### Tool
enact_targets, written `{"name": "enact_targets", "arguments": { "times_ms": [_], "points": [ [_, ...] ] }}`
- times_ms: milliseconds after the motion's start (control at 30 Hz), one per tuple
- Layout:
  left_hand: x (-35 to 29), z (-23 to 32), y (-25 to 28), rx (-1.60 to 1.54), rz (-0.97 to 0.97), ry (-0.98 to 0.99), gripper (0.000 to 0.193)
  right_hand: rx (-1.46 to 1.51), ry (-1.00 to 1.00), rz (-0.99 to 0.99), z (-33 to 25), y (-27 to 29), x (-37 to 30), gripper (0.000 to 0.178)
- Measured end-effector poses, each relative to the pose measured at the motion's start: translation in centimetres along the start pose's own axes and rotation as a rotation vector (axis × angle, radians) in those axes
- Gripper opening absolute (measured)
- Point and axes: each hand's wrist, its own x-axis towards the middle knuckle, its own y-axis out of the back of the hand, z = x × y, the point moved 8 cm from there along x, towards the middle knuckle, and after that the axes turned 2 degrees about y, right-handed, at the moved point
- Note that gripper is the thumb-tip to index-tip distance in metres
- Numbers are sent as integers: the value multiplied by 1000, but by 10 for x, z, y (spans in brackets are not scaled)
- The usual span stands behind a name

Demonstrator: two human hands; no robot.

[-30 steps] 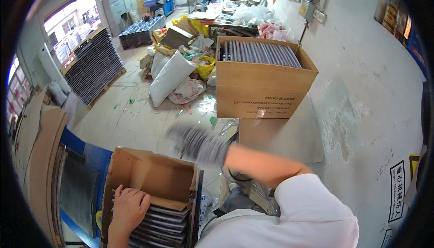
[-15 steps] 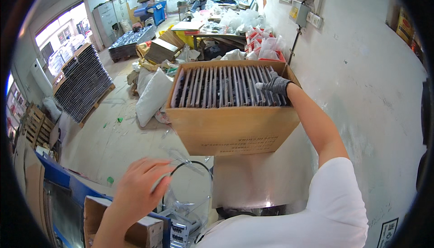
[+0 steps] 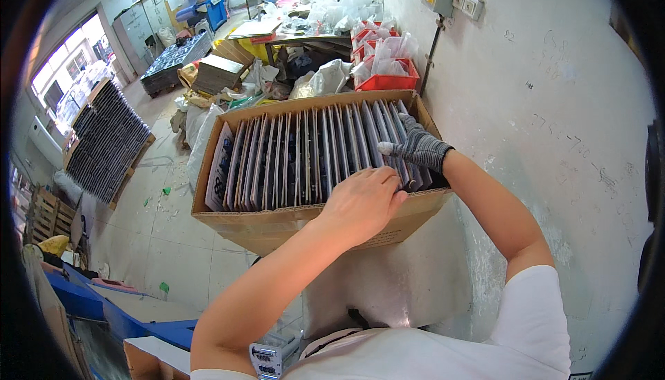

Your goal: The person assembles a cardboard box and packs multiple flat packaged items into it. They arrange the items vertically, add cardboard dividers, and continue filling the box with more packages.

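Note:
A brown cardboard box (image 3: 228,222) stands in front of me, packed with a row of thin flat panels (image 3: 305,151) set on edge. Toward the row's right end, my right hand (image 3: 424,148), in a grey glove with a pale thumb tip, rests over the panel tops. Its thumb is spread apart from the other fingers. My bare left hand (image 3: 360,203) reaches across the box's near rim. Its bent fingers close on the near corners of panels just below the right thumb. The fingertips are partly hidden.
Beneath the box is a smooth metal-looking surface (image 3: 388,283). A white wall (image 3: 540,103) runs along the right. Red bins (image 3: 395,78) and a cluttered table (image 3: 291,30) lie beyond. At left stands a pallet stack of dark panels (image 3: 107,141); an open carton (image 3: 156,359) is near.
My left hand has moved from the lower left, where it was empty, up and right onto the panels. My right hand stays on the panels. The view has shifted, with the box nearer.

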Motion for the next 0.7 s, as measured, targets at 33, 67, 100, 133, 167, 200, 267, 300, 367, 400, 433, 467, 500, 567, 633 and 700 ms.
{"name": "enact_targets", "arguments": {
  "times_ms": [33,67,100,133,167,200,267,300,367,400,433,467,500,567,633,700],
  "points": [
    [-1,0,3,16,-52,47,31,41,-13,-33,-3,2,-4,114],
    [-4,1,5,57,33,-53,30,48,32,-18,3,1,1,113],
    [-8,3,9,98,118,-151,29,55,78,-4,7,1,5,112],
    [-9,1,6,118,115,-170,28,64,84,22,14,2,3,109],
    [-8,-1,6,139,114,-186,27,48,87,6,15,0,6,110],
    [-7,-1,6,160,113,-202,26,32,90,-10,16,-3,9,111],
    [-3,-2,6,204,86,-193,22,59,62,-81,4,-2,7,117],
    [-2,-2,4,225,71,-190,20,42,42,-67,8,-3,9,119],
    [-4,-2,4,285,90,-215,12,1,1,-36,22,-5,15,121],
    [-8,-4,6,303,85,-224,11,-73,-93,-61,33,-7,17,126],
    [-12,-5,7,321,80,-233,11,-128,-140,-69,40,-7,16,127],
    [-15,-9,10,313,92,-208,12,-182,-183,-78,34,-4,13,129],
    [-19,-13,12,326,84,-183,11,-236,-226,-87,33,-2,11,131],
    [-27,-23,19,352,70,-134,11,-201,-182,-68,30,-3,9,133],
    [-38,-34,28,359,101,-111,16,-174,-88,-18,15,2,4,132],
    [-39,-35,30,353,110,-83,19,-187,-133,-33,31,-5,11,130]
  ]
}}
